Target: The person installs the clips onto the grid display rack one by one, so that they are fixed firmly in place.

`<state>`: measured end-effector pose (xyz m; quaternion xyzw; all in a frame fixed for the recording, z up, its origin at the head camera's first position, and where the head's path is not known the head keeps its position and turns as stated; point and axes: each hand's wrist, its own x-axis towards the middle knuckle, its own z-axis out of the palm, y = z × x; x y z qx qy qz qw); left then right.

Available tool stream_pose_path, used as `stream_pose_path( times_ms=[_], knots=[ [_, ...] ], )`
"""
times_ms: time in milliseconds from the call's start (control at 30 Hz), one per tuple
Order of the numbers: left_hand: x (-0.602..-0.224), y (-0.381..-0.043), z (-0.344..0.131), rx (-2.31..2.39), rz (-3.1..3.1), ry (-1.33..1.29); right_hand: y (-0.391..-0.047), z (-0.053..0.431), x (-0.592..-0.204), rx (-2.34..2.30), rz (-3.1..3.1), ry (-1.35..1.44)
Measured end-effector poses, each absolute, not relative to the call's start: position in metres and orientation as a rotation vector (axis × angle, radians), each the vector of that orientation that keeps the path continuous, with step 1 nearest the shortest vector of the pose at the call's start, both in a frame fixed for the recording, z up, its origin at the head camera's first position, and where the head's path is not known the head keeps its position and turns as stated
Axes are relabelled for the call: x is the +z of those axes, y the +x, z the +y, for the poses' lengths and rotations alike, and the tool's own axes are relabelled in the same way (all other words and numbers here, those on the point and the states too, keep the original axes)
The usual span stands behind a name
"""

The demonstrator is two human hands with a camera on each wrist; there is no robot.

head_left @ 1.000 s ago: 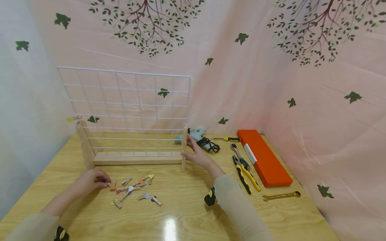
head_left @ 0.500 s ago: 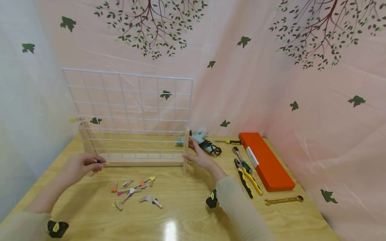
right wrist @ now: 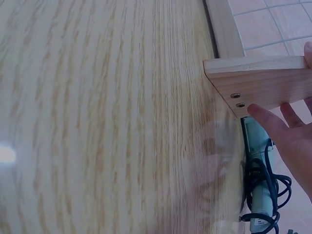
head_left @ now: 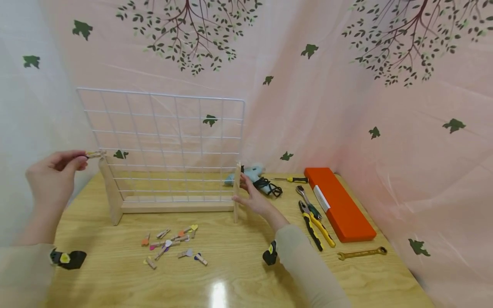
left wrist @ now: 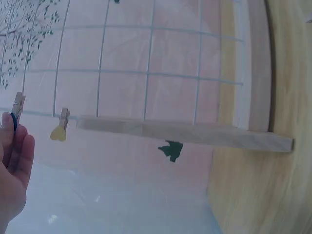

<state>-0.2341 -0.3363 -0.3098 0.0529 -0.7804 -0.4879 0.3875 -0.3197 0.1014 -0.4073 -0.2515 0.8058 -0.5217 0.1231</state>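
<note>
My left hand (head_left: 54,182) pinches a small wooden clothespin (left wrist: 18,103) with a dark blue decoration between thumb and fingers. It is level with the left edge of the white wire grid (head_left: 165,128), right beside a clothespin with a yellow heart (left wrist: 58,132) that is clipped there. The grid rises from a wooden stand with a left upright (head_left: 111,192) and a right upright (head_left: 236,192). My right hand (head_left: 258,201) rests against the right upright, its extended thumb and fingers touching the outer face near two screws (right wrist: 236,96).
Several heart-decorated clothespins (head_left: 168,244) lie scattered before the stand. Behind the right upright lies a pale blue glue gun (head_left: 253,173) with a black cord. Farther right are a screwdriver (head_left: 296,179), ratchet (head_left: 308,201), pliers (head_left: 316,226), wrench (head_left: 362,253) and an orange case (head_left: 343,205).
My left hand has lifted the clothespin from the table, past the stand's lower left, up to the grid's left edge. My right hand has stayed at the right upright.
</note>
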Motion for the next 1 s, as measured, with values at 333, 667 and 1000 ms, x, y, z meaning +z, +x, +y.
stream_pose_path(
  times_ms=[333, 667, 1000],
  knots=[
    [-0.295, -0.257, -0.350, -1.242, -1.865, 0.441, -0.322, 0.104, -0.406, -1.540, 2.338, -0.741],
    [-0.283, -0.272, -0.347, -1.224, -1.877, 0.520, -0.323, 0.104, -0.402, -1.524, 2.347, -0.746],
    [-0.290, -0.270, -0.341, -1.149, -1.987, 0.512, -0.323, 0.103, -0.408, -1.517, 2.329, -0.734]
  ],
)
